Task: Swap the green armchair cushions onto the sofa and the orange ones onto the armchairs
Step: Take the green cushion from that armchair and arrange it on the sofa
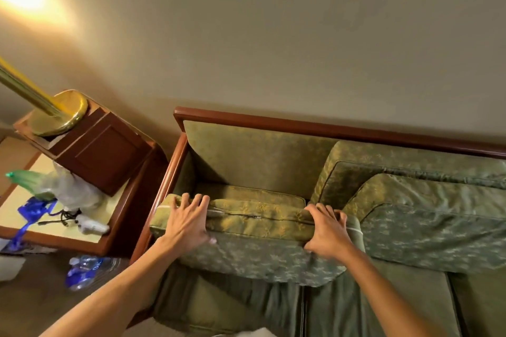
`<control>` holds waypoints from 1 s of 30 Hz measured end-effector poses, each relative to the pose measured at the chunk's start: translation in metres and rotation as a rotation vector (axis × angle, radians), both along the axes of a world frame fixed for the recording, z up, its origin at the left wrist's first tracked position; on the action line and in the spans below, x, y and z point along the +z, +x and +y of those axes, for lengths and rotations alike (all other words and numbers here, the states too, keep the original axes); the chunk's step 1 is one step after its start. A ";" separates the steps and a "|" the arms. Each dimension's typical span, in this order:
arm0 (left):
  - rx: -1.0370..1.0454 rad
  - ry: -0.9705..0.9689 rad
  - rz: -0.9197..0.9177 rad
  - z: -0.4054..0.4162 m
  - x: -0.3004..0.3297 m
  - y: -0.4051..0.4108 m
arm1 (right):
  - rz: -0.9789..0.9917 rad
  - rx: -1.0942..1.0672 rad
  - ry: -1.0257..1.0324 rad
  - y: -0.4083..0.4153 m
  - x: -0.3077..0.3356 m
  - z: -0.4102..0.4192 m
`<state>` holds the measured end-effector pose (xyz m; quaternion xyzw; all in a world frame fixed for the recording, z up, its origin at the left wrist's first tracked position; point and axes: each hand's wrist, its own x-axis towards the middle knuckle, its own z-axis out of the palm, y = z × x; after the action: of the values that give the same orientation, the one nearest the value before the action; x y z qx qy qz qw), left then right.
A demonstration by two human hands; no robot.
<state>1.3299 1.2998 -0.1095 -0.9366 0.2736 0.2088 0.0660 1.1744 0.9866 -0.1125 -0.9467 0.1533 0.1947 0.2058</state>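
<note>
Right now both my hands are on a green cushion [246, 238] that I am fitting into the end seat of the sofa [315, 128]. My left hand [186, 223] lies spread over its upper left corner, fingers straight and pressing on the fabric, not curled round anything. My right hand [327, 230] grips the upper right corner, fingers hooked over the zippered edge. The cushion stands tilted, its zipper side facing up between my hands, its lower face hanging towards me over the seat front.

Beyond my right hand two more green cushions [427, 216] lean against the sofa back, overlapping each other. Out past my left hand stands a wooden bench [120, 230] carrying a lamp base [59, 113] on a dark box, plastic bags and a cable, with a water bottle [85, 271] on the floor below it.

What worries me is the tight fit. If I push unevenly, my flat left hand may slide off and that corner could jam against the wooden armrest [167, 186], leaving the cushion wedged crooked. A hard shove at my right could also nudge the neighbouring cushions so they slump forward.
</note>
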 end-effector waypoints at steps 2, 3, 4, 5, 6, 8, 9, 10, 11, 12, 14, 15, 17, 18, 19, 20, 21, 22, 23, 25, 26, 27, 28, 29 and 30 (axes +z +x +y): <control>-0.007 -0.034 -0.031 0.000 0.009 0.032 | -0.031 0.017 -0.020 0.031 0.014 -0.007; -0.009 -0.048 -0.047 0.000 0.012 0.047 | -0.039 0.032 -0.035 0.046 0.021 -0.010; -0.009 -0.066 -0.060 -0.002 0.015 0.062 | -0.038 0.039 -0.047 0.061 0.027 -0.014; -0.014 -0.080 -0.074 -0.006 0.015 0.078 | -0.036 0.041 -0.055 0.077 0.031 -0.019; -0.017 -0.091 -0.080 -0.012 0.014 0.093 | -0.028 0.037 -0.056 0.092 0.032 -0.025; -0.009 -0.096 -0.058 -0.027 0.002 0.127 | 0.005 0.025 -0.048 0.125 0.021 -0.037; -0.001 -0.092 -0.040 -0.035 -0.008 0.142 | 0.034 0.020 -0.051 0.138 0.010 -0.040; 0.014 -0.093 -0.013 -0.043 -0.020 0.157 | 0.075 0.018 -0.064 0.151 -0.004 -0.042; 0.035 -0.098 0.013 -0.050 -0.035 0.172 | 0.116 0.018 -0.093 0.163 -0.022 -0.044; 0.053 -0.110 0.028 -0.058 -0.051 0.188 | 0.143 0.016 -0.141 0.174 -0.040 -0.046; 0.078 -0.123 0.039 -0.078 -0.077 0.220 | 0.159 -0.020 -0.224 0.198 -0.066 -0.057; 0.082 -0.120 0.043 -0.087 -0.086 0.234 | 0.161 -0.049 -0.226 0.211 -0.075 -0.065; 0.101 -0.121 0.031 -0.099 -0.098 0.251 | 0.179 -0.077 -0.212 0.232 -0.085 -0.078; 0.105 -0.123 0.018 -0.101 -0.102 0.254 | 0.182 -0.074 -0.220 0.238 -0.090 -0.082; 0.107 -0.126 0.006 -0.100 -0.107 0.253 | 0.182 -0.065 -0.240 0.238 -0.094 -0.083; 0.109 -0.136 -0.007 -0.098 -0.111 0.248 | 0.172 -0.058 -0.263 0.235 -0.096 -0.081; 0.118 -0.146 -0.011 -0.097 -0.117 0.244 | 0.167 -0.053 -0.277 0.233 -0.102 -0.080; 0.131 -0.156 -0.016 -0.096 -0.121 0.242 | 0.160 -0.054 -0.283 0.231 -0.106 -0.079; 0.141 -0.163 -0.025 -0.097 -0.124 0.241 | 0.151 -0.064 -0.283 0.231 -0.109 -0.080; 0.151 -0.157 -0.035 -0.101 -0.127 0.243 | 0.154 -0.072 -0.284 0.234 -0.111 -0.081; 0.155 -0.154 -0.030 -0.101 -0.126 0.243 | 0.160 -0.070 -0.279 0.233 -0.111 -0.082; 0.160 -0.158 -0.024 -0.101 -0.126 0.243 | 0.158 -0.071 -0.271 0.233 -0.111 -0.082; 0.163 -0.158 -0.023 -0.101 -0.127 0.242 | 0.158 -0.072 -0.266 0.231 -0.110 -0.082; 0.163 -0.152 -0.020 -0.101 -0.126 0.241 | 0.165 -0.072 -0.260 0.230 -0.108 -0.082; 0.159 -0.137 -0.006 -0.102 -0.124 0.241 | 0.170 -0.072 -0.248 0.230 -0.105 -0.082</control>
<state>1.5705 1.1979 -0.2334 -0.9583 0.2120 0.1911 -0.0142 1.4045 0.9047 -0.2175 -0.9389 0.2266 0.2464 0.0805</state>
